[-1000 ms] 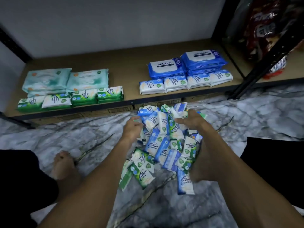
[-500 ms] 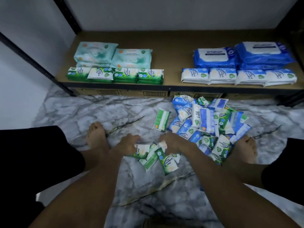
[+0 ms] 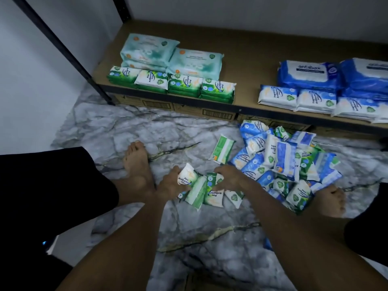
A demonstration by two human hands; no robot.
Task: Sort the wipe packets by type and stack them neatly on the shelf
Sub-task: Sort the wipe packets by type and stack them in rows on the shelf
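Grey-veined marble floor (image 3: 126, 131), head view. Near its middle, left hand (image 3: 171, 183) and right hand (image 3: 227, 177) facing each other, fingers of both curled round opposite ends of a small bunch of green packets (image 3: 201, 191). Bunch held low, touching the floor or just above it: cannot tell which.

Just beyond the right hand, a single green packet (image 3: 222, 149) lying flat, apart from the rest. To the right, a loose pile (image 3: 287, 162) of mixed blue and green packets, reaching from below the shelf's front edge back to the bare right foot (image 3: 330, 203). Bare left foot (image 3: 137, 164) just left of the left hand.

On the wooden shelf (image 3: 241, 49), toward the left end: green stacks (image 3: 172, 82) in a row along the front edge, pale teal packs (image 3: 170, 53) behind them. Toward the right end: white-and-blue packets (image 3: 315, 99) at the front edge, large blue packs (image 3: 310, 73) behind. Cardboard boxes (image 3: 210, 112) under the shelf.
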